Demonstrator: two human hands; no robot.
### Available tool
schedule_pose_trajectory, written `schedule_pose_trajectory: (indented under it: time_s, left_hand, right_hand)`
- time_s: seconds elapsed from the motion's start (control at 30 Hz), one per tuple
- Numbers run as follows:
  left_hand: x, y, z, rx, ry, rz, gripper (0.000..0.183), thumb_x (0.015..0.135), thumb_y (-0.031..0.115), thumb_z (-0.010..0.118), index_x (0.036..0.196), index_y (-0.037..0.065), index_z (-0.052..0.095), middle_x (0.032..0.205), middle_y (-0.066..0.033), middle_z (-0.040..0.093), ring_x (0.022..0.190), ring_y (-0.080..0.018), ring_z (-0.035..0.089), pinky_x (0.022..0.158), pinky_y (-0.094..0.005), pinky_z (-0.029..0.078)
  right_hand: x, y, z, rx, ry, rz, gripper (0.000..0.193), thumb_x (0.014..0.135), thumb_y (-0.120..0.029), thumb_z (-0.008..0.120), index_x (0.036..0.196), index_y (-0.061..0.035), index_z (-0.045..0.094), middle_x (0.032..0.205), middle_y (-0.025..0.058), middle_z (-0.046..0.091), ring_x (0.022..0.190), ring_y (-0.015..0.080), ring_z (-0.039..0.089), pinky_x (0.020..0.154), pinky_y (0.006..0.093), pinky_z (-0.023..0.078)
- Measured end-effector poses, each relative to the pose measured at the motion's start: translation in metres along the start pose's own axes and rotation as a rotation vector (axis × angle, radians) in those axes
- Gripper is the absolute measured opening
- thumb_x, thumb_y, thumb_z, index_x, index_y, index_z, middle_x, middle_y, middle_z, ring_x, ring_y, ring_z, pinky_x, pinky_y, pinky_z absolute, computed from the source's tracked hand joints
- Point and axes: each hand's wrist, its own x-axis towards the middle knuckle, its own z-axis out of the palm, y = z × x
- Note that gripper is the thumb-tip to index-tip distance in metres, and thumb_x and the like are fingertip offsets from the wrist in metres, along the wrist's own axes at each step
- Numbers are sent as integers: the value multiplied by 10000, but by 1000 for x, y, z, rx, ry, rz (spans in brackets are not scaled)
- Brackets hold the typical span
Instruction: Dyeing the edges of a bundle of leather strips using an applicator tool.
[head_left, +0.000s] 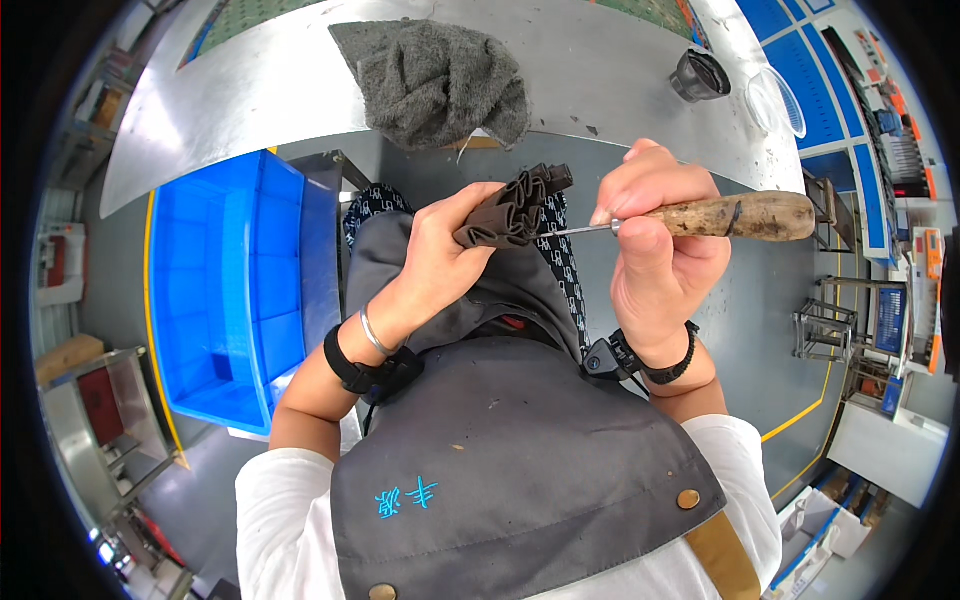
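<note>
While left hand (440, 250) pinches one folded brown cloth (512, 208) — right hand (655, 240) grips one wooden-handled awl (735, 216).

white cartons (825, 525) lower right, blue sign (889, 320) right

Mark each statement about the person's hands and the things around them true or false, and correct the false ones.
1. The right hand holds a wooden-handled awl. True.
2. The left hand grips a folded stack of dark brown pieces. True.
3. The awl's metal tip points away from the folded pieces. False: it points at them.
4. A grey towel lies on the metal table. True.
5. The crate on the person's left is red. False: it is blue.
</note>
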Motion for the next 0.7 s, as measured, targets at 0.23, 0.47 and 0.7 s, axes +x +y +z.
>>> schedule_pose_trajectory:
  time_s: [0.23,0.47,0.7]
  left_hand:
    - [0,1,0,16,-12,-21,339,642,-81,533,976,-26,543,816,-135,613,761,-191,609,686,-253,448]
    - [1,2,1,9,-13,11,333,645,-81,530,973,-26,542,818,-136,613,767,-202,611,689,-257,449]
    - [-1,1,0,4,-24,-12,338,641,-79,530,975,-27,541,833,-141,612,781,-211,612,693,-259,450]
  right_hand:
    - [1,-2,-1,9,23,-19,137,705,-64,664,772,-29,550,712,47,537,636,130,465,597,238,350]
    - [2,-3,-1,-73,-11,-41,128,688,-59,677,751,-37,568,696,39,540,653,131,465,602,244,344]
    - [3,-8,1,-32,24,-22,128,674,-56,684,743,-47,577,700,37,547,659,137,469,615,259,340]
